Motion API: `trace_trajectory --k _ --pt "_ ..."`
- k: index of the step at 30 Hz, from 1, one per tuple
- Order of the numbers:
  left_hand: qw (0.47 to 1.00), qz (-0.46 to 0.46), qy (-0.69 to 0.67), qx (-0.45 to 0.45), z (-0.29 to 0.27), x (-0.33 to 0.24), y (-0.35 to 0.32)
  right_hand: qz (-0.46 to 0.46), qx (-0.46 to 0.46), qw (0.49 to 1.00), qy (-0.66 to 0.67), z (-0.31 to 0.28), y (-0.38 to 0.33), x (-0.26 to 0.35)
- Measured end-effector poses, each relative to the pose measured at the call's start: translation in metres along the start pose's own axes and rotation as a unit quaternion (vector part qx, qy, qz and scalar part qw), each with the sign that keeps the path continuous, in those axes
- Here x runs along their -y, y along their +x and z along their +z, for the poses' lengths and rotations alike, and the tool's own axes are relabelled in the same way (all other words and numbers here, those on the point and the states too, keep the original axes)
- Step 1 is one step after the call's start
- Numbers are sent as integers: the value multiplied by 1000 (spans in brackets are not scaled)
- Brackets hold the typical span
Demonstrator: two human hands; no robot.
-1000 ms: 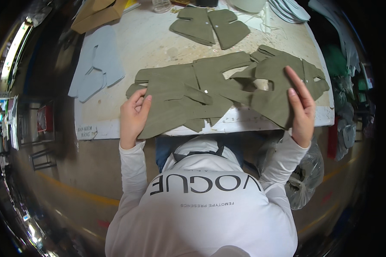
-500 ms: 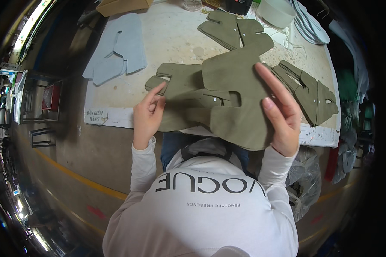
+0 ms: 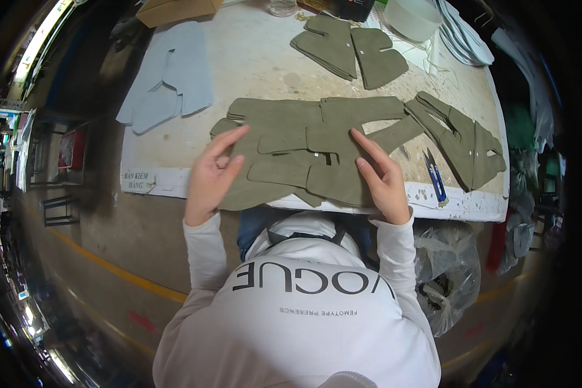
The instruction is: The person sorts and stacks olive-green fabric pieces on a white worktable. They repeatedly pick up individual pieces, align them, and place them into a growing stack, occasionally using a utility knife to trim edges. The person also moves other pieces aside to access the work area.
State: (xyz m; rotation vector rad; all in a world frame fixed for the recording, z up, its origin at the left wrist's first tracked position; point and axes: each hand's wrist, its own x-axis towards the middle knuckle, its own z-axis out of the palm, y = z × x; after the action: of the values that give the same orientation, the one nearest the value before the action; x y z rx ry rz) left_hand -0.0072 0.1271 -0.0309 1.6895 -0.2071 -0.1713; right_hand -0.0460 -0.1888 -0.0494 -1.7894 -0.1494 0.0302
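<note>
Olive-green cut panels [image 3: 284, 116] lie overlapping on the table's near edge, flat sheets with slots and notches. One notched panel [image 3: 333, 178] lies on top at the right, its two prongs pointing left across the others. My left hand [image 3: 215, 174] is at the left side of these panels, thumb and forefinger spread, open. My right hand [image 3: 383, 178] touches the top panel's right edge with fingers stretched out. Neither hand grips anything. Blue-handled thread snips [image 3: 436, 178] lie to the right of my right hand.
More olive panels [image 3: 459, 139] lie at the right, and others [image 3: 381, 57] farther back. Pale blue-grey panels [image 3: 194, 71] are at the back left. A cardboard box [image 3: 174, 10] and a white round tub [image 3: 412, 19] stand at the far edge. A clear plastic bag [image 3: 449, 271] hangs below right.
The notched panel, raised and tilted in my right hand before, now lies flat on the others. My right hand has moved left and loosened from it. The snips have come into view.
</note>
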Motion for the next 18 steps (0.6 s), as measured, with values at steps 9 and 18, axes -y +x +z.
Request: trace_trajectory --k 9,18 --pt "986 97 -122 -60 -57 -75 -18 66 -168 970 -161 -26 -23 -2" --pt "981 67 -122 135 34 -100 22 49 -169 952 -250 2 -59 13"
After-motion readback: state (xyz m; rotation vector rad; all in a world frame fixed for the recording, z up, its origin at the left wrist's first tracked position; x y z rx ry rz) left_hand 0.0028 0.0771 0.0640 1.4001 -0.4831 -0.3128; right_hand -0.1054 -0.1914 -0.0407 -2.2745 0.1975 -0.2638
